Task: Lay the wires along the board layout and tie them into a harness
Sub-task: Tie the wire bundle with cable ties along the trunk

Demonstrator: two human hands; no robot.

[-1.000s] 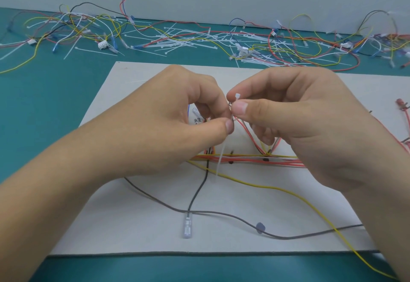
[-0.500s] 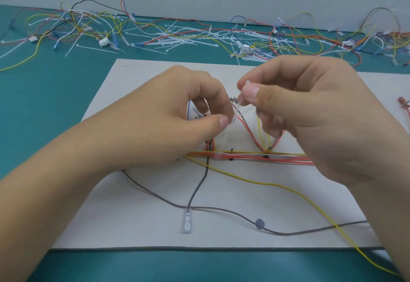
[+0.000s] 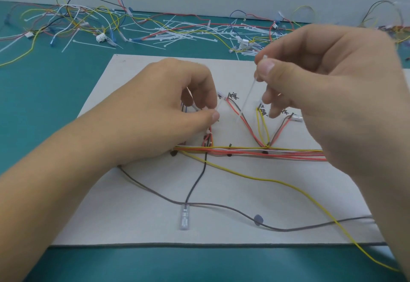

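Note:
A white layout board (image 3: 221,221) lies on the teal table. Along its middle runs a bundle of red, orange, yellow and white wires (image 3: 244,150), with branches fanning up to handwritten labels. My left hand (image 3: 168,113) pinches the short upright branch of wires (image 3: 208,136) at the bundle's left end, by a small white tie head. My right hand (image 3: 321,77) is raised above the board and pinches the tail of a white cable tie (image 3: 246,99) between thumb and forefinger; the tie slants down and left toward my left hand. A black wire with a clear terminal (image 3: 184,216), a grey wire and a yellow wire lie loose on the board's front.
Behind the board, loose coloured wires (image 3: 73,21) and a scatter of white cable ties (image 3: 177,33) cover the table up to the wall. More wires lie at the far right (image 3: 386,15). The board's front edge (image 3: 199,245) runs close to me.
My right hand has lifted up and to the right, drawing the cable tie's tail out long. My left hand has stayed on the upright wire branch.

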